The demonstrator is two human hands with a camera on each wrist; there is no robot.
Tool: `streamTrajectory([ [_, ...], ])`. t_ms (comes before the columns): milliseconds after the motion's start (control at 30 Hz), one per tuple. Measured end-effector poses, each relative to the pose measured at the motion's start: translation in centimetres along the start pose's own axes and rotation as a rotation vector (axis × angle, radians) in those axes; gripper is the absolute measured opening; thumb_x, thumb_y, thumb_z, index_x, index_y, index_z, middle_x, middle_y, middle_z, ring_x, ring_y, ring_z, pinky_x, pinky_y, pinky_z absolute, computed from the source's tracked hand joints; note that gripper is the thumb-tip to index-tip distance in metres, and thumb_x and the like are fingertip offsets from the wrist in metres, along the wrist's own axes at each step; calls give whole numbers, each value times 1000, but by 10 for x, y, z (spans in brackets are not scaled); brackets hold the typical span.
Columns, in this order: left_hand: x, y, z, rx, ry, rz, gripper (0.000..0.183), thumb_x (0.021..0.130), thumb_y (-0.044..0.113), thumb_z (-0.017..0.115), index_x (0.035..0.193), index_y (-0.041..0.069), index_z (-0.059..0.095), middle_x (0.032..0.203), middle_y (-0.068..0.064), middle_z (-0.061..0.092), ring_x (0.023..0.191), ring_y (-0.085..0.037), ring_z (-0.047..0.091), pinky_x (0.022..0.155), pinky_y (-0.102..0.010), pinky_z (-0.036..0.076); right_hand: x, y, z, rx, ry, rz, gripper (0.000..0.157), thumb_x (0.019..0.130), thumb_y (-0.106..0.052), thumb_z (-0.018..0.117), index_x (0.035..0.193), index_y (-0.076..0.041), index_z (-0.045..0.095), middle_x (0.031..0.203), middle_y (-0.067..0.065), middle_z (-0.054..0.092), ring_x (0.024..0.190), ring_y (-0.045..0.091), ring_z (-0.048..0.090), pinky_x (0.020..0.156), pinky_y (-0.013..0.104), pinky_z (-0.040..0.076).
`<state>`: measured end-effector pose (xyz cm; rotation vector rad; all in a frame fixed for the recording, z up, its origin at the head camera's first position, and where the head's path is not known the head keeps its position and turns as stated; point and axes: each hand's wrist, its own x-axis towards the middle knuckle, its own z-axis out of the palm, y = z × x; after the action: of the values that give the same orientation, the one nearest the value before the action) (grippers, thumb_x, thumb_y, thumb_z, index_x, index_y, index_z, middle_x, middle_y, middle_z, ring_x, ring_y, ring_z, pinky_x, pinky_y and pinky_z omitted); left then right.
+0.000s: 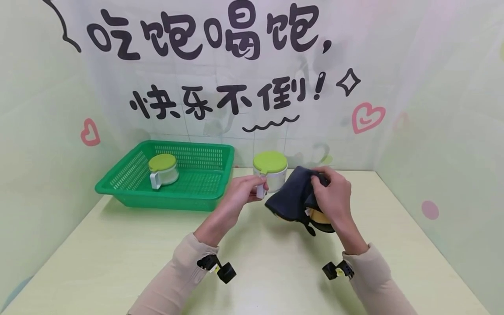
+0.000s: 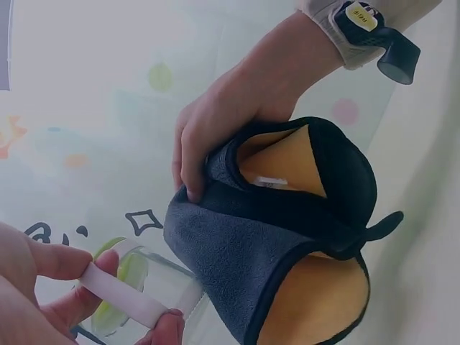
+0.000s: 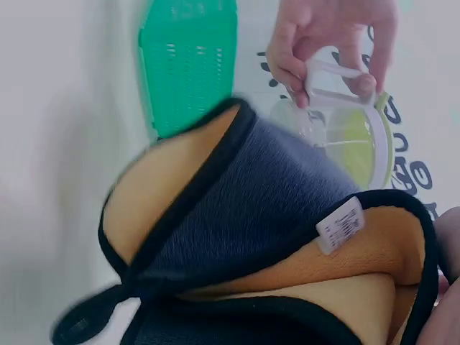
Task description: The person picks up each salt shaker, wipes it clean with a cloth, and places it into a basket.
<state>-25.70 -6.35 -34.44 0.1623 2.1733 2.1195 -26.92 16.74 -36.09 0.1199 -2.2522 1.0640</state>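
My left hand [image 1: 244,192] pinches the white handle [image 2: 122,295] of a clear seasoning jar [image 1: 271,175] with a light green lid. To the right of the jar, my right hand [image 1: 334,192] grips a folded cloth [image 1: 289,197], bunched at its top. The cloth is navy on one side and orange on the other, with black edging, a hanging loop [image 2: 384,226] and a white label [image 3: 341,225]. Its left edge lies right at the jar's side and overlaps it in the left wrist view. In the right wrist view the cloth covers most of the right hand.
At the back left of the table [image 1: 252,280] stands a green plastic basket [image 1: 165,201]. A second seasoning jar [image 1: 163,168] with a green lid and white handle sits inside it. A printed white backdrop [image 1: 220,131] closes off the rear, and pale walls rise on both sides.
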Motion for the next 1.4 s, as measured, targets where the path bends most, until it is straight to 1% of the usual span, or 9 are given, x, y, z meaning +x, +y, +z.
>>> streamTrajectory([
  [100,-2,2,2,-13,-5,7,27,103,25,59,96,2,71,88,0,64,82,-15,60,83,-26,56,1,-2,-5,-31,-44,47,22,103,-18,55,117,-9,69,70,15,65,66,31,62,62,32,43],
  [200,-4,4,3,-23,-19,9,26,102,24,59,96,2,71,87,0,64,82,-15,60,82,-26,56,1,-6,-9,-42,-131,91,28,107,-23,42,126,-10,57,73,17,59,71,34,59,62,35,40],
  [333,-5,4,5,-27,-33,8,25,103,23,59,95,3,71,88,1,64,84,-15,61,85,-28,56,3,-6,-11,-46,-236,147,33,109,-27,35,134,-9,47,97,26,64,84,39,60,71,40,44],
  [500,-7,6,6,-35,-30,15,25,103,23,59,94,3,71,87,0,64,83,-16,61,84,-28,56,6,2,-12,-101,-230,213,46,108,-32,37,144,-8,53,133,28,64,105,46,64,85,54,50],
  [733,-8,6,10,-31,-61,14,25,104,22,58,95,2,70,86,0,63,84,-15,60,83,-26,56,3,-1,-8,-165,-208,134,34,107,-29,41,101,-6,66,91,18,67,79,34,61,66,39,44],
  [900,-7,3,12,-44,-73,8,26,104,22,57,94,2,69,85,0,62,81,-14,60,84,-27,57,-6,-19,-3,-92,-292,14,29,106,-21,46,111,-6,71,86,14,66,74,28,58,65,33,42],
  [1133,-4,1,10,-75,-71,-5,28,106,23,54,98,-1,67,92,-5,61,84,-18,64,92,-35,61,-16,-41,-7,-68,-413,-23,23,104,-17,52,106,-7,73,78,8,64,70,21,57,61,30,45],
  [1267,-3,0,10,-46,-73,-19,29,106,24,54,95,0,67,88,-4,62,82,-17,64,88,-33,62,-15,-40,-5,-66,-387,-3,24,104,-17,51,105,-6,73,76,9,62,68,22,57,60,30,45],
  [1400,-4,0,12,4,-88,-33,29,104,24,56,93,-1,68,85,-3,63,78,-16,65,82,-29,61,-10,-26,-2,-60,-332,34,30,105,-19,51,119,-7,75,84,13,67,75,26,59,65,31,44],
])
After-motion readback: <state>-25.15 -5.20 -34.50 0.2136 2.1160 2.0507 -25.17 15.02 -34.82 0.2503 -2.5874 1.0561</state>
